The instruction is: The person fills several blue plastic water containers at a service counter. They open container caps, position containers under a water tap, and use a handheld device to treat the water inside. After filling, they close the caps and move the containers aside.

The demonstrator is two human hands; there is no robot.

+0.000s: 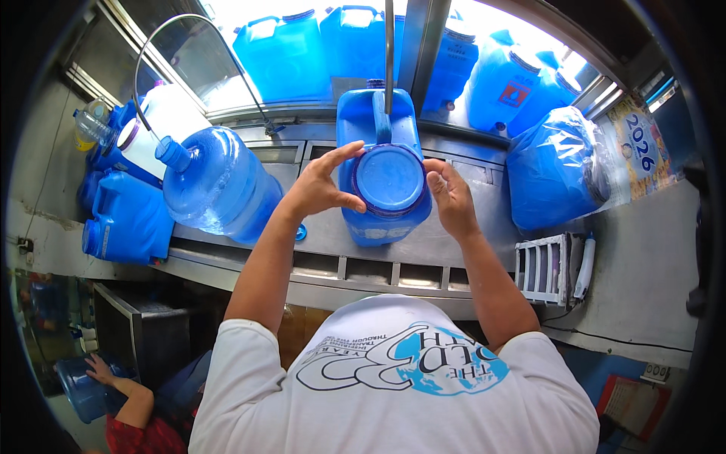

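A blue plastic water jug (380, 228) with a moulded handle stands on the metal counter in front of me. Its wide round blue screw cap (389, 178), with a dark rim, faces up. My left hand (327, 183) curves around the cap's left side, index finger and thumb at the rim. On the opposite side, the fingertips of my right hand (452, 200) are against the rim, the thumb bent in close to them. Both hands grip the cap between them; the undersides of the fingers are partly hidden.
Left on the counter (484, 227) are a large clear-blue round bottle (219, 181), a white container (174, 113) and a blue jug (132, 216). A plastic-wrapped blue jug (552, 170) stands right, near a white slatted rack (542, 268). Another person's hand (100, 371) touches a bottle lower left.
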